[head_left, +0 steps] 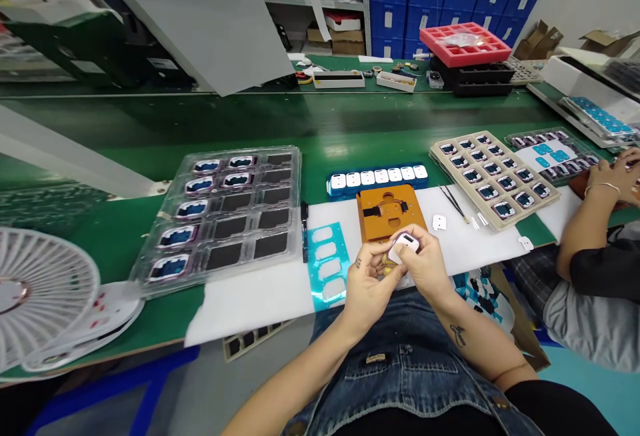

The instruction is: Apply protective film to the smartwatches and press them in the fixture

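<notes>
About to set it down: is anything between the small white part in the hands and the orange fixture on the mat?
Nothing visible. The left hand and right hand hold the small white part just at the near edge of the orange fixture. The tweezers lie off to the right, clear of that gap.

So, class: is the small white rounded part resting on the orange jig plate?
No, both hands hold the small white part above the lap, just in front of the orange jig plate.

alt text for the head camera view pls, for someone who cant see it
Two bare hands, left hand and right hand, hold a small white part together over an orange fixture on a green workbench. A clear tray of parts lies left, a beige tray right.
</notes>
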Tool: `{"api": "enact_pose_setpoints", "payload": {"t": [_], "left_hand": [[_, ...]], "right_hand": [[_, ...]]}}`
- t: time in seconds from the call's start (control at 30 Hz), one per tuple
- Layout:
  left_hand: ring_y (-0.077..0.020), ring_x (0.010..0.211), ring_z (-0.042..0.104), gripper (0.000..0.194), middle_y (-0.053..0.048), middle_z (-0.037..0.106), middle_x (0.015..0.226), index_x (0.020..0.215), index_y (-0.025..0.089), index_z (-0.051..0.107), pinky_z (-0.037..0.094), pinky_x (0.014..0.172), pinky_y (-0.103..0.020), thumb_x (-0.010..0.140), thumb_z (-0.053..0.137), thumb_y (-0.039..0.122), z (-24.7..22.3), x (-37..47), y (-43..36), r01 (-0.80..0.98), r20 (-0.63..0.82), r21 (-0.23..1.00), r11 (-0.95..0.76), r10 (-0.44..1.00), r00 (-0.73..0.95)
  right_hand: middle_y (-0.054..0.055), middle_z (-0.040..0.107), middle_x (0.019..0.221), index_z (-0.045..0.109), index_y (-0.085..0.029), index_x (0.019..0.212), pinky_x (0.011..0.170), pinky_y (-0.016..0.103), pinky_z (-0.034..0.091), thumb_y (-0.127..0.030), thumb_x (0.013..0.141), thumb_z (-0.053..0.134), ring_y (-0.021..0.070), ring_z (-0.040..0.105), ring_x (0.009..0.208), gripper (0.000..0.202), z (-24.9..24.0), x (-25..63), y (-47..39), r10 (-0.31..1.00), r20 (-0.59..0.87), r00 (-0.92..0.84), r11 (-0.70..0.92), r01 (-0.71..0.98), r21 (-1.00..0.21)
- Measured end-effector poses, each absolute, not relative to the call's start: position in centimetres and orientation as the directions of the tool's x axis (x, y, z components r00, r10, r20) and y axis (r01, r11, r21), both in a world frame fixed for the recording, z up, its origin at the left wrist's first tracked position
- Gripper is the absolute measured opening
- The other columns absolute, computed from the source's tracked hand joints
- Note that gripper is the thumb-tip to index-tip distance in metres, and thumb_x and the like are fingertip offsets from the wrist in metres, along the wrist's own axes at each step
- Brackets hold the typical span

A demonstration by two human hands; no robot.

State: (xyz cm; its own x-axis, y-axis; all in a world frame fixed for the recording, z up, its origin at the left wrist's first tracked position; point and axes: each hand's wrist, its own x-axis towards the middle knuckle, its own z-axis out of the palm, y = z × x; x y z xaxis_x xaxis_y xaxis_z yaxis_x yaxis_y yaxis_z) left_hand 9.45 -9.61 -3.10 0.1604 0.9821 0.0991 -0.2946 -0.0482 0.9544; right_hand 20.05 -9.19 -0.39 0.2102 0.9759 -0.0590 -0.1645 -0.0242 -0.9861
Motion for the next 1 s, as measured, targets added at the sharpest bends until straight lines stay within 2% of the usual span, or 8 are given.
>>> {"api": "enact_pose_setpoints", "payload": {"t": [0.33,0.47,0.57,0.67,0.77,0.83,0.9,1.0], "left_hand": [[-0.0166,0.076,0.066,0.028,-0.004,0.070,0.088,0.101,0.023,0.069,0.054,0.076,-0.028,0.073,0.074,0.021,-3.1,8.4,-9.4,-0.025,0.261,0.965,-0.260,0.954,0.146],[-0.0202,0.090,0.062,0.037,-0.007,0.063,0.097,0.106,0.025,0.071,0.054,0.077,-0.029,0.069,0.078,0.028,-1.9,7.6,-8.8,-0.173,0.190,0.973,-0.153,0.958,0.217],[-0.0202,0.088,0.061,0.045,-0.007,0.061,0.100,0.104,0.024,0.072,0.055,0.067,-0.025,0.062,0.084,0.033,-1.5,7.2,-8.2,-0.295,0.134,0.955,-0.040,0.943,0.304],[-0.0134,0.065,0.058,0.050,-0.008,0.065,0.094,0.106,0.021,0.071,0.049,0.050,-0.020,0.063,0.081,0.045,-1.7,6.6,-7.7,-0.391,0.036,0.908,0.151,0.901,0.432],[-0.0088,0.052,0.050,0.052,-0.008,0.067,0.083,0.104,0.017,0.071,0.043,0.043,-0.018,0.064,0.079,0.050,-1.9,6.3,-7.3,-0.445,-0.047,0.835,0.324,0.848,0.528],[-0.0078,0.050,0.049,0.051,-0.007,0.066,0.077,0.100,0.016,0.073,0.041,0.042,-0.017,0.061,0.082,0.048,-1.9,6.3,-7.2,-0.456,-0.089,0.803,0.384,0.834,0.545],[-0.0061,0.047,0.046,0.050,-0.004,0.064,0.071,0.096,0.016,0.074,0.041,0.041,-0.016,0.058,0.084,0.047,-1.9,6.5,-7.2,-0.461,-0.130,0.779,0.426,0.828,0.546],[-0.0042,0.044,0.043,0.050,-0.001,0.059,0.064,0.092,0.014,0.074,0.042,0.043,-0.015,0.056,0.085,0.047,-2.3,6.8,-7.4,-0.471,-0.187,0.738,0.484,0.817,0.545]], "right_hand": [[-0.002,0.060,0.064,0.063,-0.017,0.073,0.050,0.019,0.041,-0.026,0.072,0.056,0.0087,0.052,0.055,0.011,-0.8,21.0,-9.0,0.967,0.022,0.253,0.066,-0.167,-0.984],[-0.006,0.052,0.054,0.057,-0.018,0.074,0.034,0.016,0.028,-0.032,0.068,0.064,0.0052,0.039,0.039,0.016,-1.4,20.8,-9.3,0.975,-0.165,0.150,-0.091,-0.410,-0.907],[-0.007,0.053,0.052,0.053,-0.019,0.072,0.035,0.017,0.034,-0.040,0.069,0.067,0.0064,0.042,0.036,0.025,-1.5,20.7,-9.9,0.978,-0.207,0.029,-0.171,-0.466,-0.868],[-0.004,0.057,0.052,0.054,-0.018,0.070,0.041,0.020,0.042,-0.045,0.076,0.065,0.0086,0.049,0.040,0.030,-0.9,21.5,-10.2,0.991,-0.122,-0.052,-0.132,-0.280,-0.951],[-0.001,0.061,0.058,0.058,-0.017,0.068,0.047,0.021,0.042,-0.040,0.081,0.065,0.0094,0.053,0.048,0.027,0.4,22.9,-10.2,0.988,0.093,-0.122,0.110,0.145,-0.983],[0.001,0.063,0.064,0.061,-0.017,0.070,0.052,0.022,0.043,-0.037,0.084,0.063,0.0106,0.055,0.054,0.024,1.2,23.7,-10.1,0.939,0.276,-0.205,0.339,0.426,-0.839],[0.004,0.066,0.073,0.064,-0.017,0.078,0.059,0.025,0.046,-0.034,0.089,0.058,0.0137,0.058,0.065,0.021,1.8,24.0,-10.1,0.858,0.399,-0.323,0.511,0.614,-0.602],[0.009,0.069,0.088,0.067,-0.018,0.091,0.069,0.031,0.049,-0.024,0.093,0.048,0.0177,0.060,0.077,0.019,1.7,23.6,-10.4,0.753,0.464,-0.466,0.640,0.684,-0.350]]}}
